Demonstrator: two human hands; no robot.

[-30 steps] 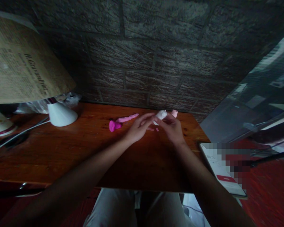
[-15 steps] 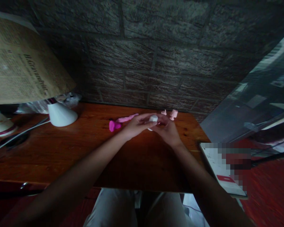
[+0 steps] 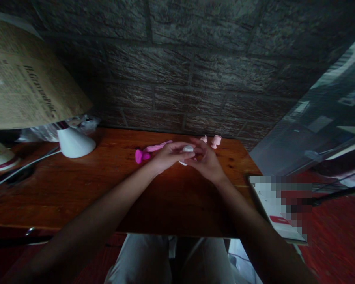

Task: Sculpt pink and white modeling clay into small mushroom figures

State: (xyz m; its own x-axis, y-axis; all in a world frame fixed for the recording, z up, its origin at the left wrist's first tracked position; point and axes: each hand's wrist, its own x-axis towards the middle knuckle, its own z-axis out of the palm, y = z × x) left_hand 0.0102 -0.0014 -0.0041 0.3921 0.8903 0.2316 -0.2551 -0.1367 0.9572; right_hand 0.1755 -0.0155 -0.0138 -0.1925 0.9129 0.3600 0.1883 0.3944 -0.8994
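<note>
My left hand [image 3: 166, 156] and my right hand [image 3: 209, 162] meet over the table, fingers curled round a white lump [image 3: 188, 148] that looks like modelling clay. The lump's rounded top shows between the fingertips. Beneath them another bit of white [image 3: 183, 163] shows; whether it belongs to the same lump I cannot tell. Left of my left hand lie a magenta clay piece [image 3: 139, 156] and a long pale pink strip [image 3: 156, 147]. Beyond my right hand stand a small pink cup-like figure [image 3: 216, 141] and a smaller pink piece [image 3: 204, 139].
On the left of the wooden table [image 3: 85, 189] stand a lamp with a paper shade [image 3: 32, 83] and white base [image 3: 75, 142], its cord, and a paper cup [image 3: 0, 154]. A brick wall [image 3: 171, 71] rises behind. A white board [image 3: 266, 201] sits beyond the right edge.
The white lump has turned slightly between my fingers and sits a little lower. Both hands keep their hold; the whole view has shifted slightly.
</note>
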